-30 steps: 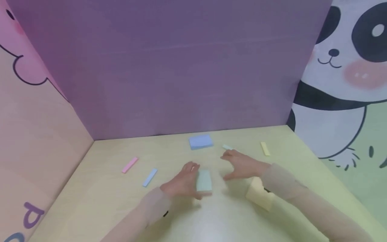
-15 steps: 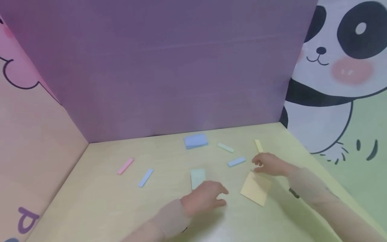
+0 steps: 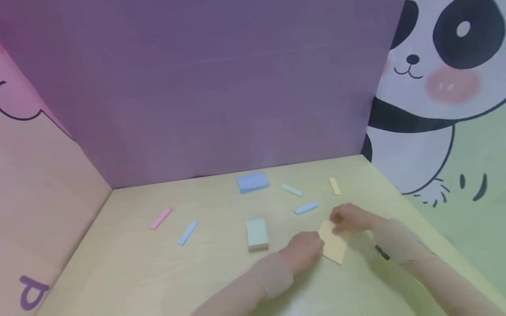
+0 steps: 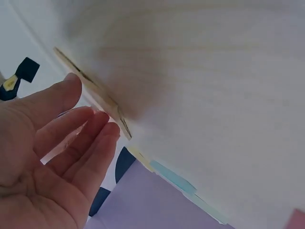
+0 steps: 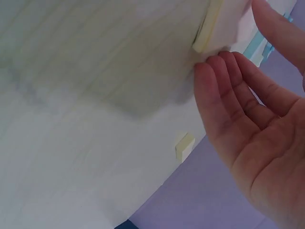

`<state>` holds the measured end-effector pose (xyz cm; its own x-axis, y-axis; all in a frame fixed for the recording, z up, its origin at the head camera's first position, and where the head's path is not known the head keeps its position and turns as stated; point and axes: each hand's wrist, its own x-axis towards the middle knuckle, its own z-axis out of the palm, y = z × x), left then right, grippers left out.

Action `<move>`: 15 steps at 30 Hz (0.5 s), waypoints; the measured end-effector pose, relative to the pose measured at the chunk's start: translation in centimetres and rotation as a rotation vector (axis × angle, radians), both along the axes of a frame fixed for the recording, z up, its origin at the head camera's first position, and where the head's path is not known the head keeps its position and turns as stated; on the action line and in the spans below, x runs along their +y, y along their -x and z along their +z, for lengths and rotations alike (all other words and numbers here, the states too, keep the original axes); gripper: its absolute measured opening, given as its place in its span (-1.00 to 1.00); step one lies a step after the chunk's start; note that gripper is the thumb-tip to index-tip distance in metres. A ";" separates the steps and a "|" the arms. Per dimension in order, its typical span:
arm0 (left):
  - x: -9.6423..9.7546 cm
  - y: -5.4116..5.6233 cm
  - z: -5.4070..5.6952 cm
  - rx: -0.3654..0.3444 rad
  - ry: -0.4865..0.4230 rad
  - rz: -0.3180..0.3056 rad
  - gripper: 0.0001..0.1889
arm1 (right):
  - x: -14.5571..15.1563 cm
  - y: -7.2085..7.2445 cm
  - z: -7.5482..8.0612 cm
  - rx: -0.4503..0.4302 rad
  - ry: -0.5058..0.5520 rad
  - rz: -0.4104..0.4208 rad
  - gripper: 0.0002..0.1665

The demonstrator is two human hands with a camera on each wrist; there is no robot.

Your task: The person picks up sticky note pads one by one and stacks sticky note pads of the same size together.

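At the yellow pad (image 3: pixel 335 249), left hand (image 3: pixel 302 251) and right hand (image 3: pixel 352 217) have fingers close together, thumbs apart; uneven pushing could perhaps turn it.

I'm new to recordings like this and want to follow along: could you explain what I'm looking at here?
There is no machine here, just a person: the left grip and right grip are bare hands. The wide picture comes from a head-worn camera looking forward and down; each close-up comes from a camera on one wrist. On the table lie a blue block, a green-topped block, a pink strip, a green strip, a yellow strip and two blue strips. Both hands are at the edges of a pale yellow pad. Neither plainly holds it; whether they touch it is hard to tell.
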<state>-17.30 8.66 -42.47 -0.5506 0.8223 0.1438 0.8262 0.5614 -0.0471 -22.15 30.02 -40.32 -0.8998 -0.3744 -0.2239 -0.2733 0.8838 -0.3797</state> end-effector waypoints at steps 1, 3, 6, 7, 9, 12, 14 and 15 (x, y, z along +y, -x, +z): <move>0.3 0.0 -0.1 0.031 0.022 0.000 -0.93 | -0.3 0.1 0.0 -0.007 0.000 0.004 -0.66; 0.7 0.0 -0.3 0.083 0.063 -0.001 -0.94 | -0.7 0.2 -0.1 -0.027 -0.007 -0.014 -0.68; 1.2 0.0 -0.4 0.129 0.102 0.003 -0.93 | -1.1 0.4 -0.3 -0.040 -0.028 -0.038 -0.70; 1.3 0.0 -0.3 0.142 0.110 0.004 -0.92 | -1.2 0.4 -0.3 -0.037 -0.036 -0.040 -0.71; 1.5 0.0 -0.3 0.156 0.122 0.010 -0.92 | -1.3 0.5 -0.4 -0.030 -0.048 -0.044 -0.72; 1.7 0.0 -0.1 0.174 0.135 0.021 -0.92 | -1.4 0.4 -0.3 -0.004 -0.054 -0.025 -0.75; 1.7 0.0 0.0 0.195 0.147 0.026 -0.92 | -1.5 0.3 -0.3 0.008 -0.052 -0.017 -0.77; 1.6 0.1 0.1 0.201 0.154 0.028 -0.92 | -1.6 0.3 -0.3 0.010 -0.049 -0.018 -0.77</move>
